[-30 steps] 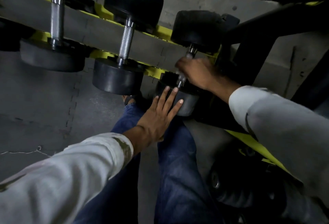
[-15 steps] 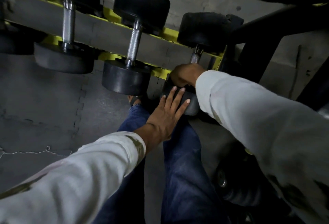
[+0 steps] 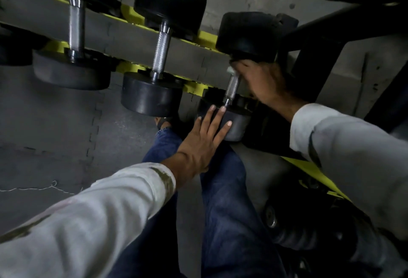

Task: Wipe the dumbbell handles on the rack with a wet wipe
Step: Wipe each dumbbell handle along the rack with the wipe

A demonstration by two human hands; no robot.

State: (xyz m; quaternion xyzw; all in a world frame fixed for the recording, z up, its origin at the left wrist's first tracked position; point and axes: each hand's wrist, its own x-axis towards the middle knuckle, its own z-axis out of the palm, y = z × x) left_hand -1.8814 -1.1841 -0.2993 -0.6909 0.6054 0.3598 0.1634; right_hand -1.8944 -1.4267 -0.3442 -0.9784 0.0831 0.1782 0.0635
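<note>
Looking down, a grey puzzle-seamed floor mat (image 3: 55, 123) lies under a low rack (image 3: 194, 88) with yellow cradles and a black frame. Three black-headed dumbbells sit across the cradles. The two other dumbbells (image 3: 162, 50) rest untouched to the left, well apart from both hands. The end dumbbell (image 3: 236, 123) sits at the rack's right end, just beside the black upright. Legs in blue jeans (image 3: 220, 189) stand below it.

The left hand (image 3: 203, 143) is spread, its straight fingers pressed flat against the near head of that dumbbell. The right hand (image 3: 262, 81) is curled round the top of its knurled handle (image 3: 233, 87), up against the far head. It presses a wet wipe (image 3: 230, 70) to the metal, and only a small pale corner shows beside the fingers.
</note>
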